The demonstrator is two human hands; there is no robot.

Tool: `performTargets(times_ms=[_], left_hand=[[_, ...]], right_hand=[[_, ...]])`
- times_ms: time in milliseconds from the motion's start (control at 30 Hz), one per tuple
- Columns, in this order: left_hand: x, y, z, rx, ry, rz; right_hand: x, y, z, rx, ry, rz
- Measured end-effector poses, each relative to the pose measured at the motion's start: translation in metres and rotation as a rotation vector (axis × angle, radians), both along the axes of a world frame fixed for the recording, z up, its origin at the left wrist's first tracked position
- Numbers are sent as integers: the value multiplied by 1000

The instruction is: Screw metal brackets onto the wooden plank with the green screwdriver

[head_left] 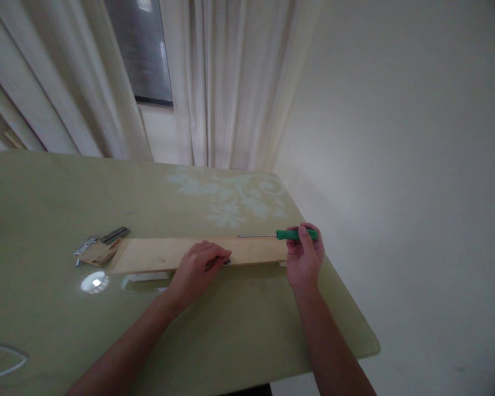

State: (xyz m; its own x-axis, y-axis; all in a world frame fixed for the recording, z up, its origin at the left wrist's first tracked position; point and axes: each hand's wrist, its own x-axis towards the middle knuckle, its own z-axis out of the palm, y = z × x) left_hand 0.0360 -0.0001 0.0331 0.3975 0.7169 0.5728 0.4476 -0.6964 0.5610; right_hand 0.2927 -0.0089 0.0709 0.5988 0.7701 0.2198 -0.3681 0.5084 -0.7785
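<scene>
A long, pale wooden board point(148, 253) lies across the table, raised a little on white pieces. My left hand point(202, 269) rests at the board's near edge, its fingers pinched round a small dark metal piece point(227, 260) that I cannot make out clearly. In my right hand point(306, 256), over the board's right end, is a screwdriver with a green handle point(286, 235). Its thin shaft point(256, 236) points left along the board's far edge, and the tip is apart from my left hand.
At the board's left end lie metal hinge-like parts point(86, 245), a dark metal strip point(114, 235) and a torn piece of brown paper point(99, 253). A white cable loop point(8, 363) is at the lower left. The green table point(239, 324) ends near the wall at right.
</scene>
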Motion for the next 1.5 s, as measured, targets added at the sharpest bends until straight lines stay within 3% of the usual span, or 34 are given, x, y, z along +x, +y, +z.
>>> performTargets(times_ms=[533, 733, 800, 900, 1033, 1133, 1233, 1500], left_hand=[[0, 2, -4, 57, 17, -41], [2, 1, -5, -14, 43, -9], [2, 1, -8, -27, 53, 34], [3, 1, -11, -21, 81, 61], [5, -1, -10, -23, 83, 98], [5, -2, -7, -30, 74, 81], [4, -4, -5, -30, 64, 49], [5, -6, -6, -39, 61, 134]], right_hand=[[1, 2, -3, -17, -29, -5], [-1, 1, -4, 51, -216, -64], [-2, -1, 5, 111, -346, -131], [-4, -5, 33, 165, -634, -156], [-18, -4, 82, 188, -1075, 27], [-35, 3, 106, 249, -1268, 100], [-48, 11, 114, 310, -1360, 90], [-54, 19, 107, 348, -1410, 180]])
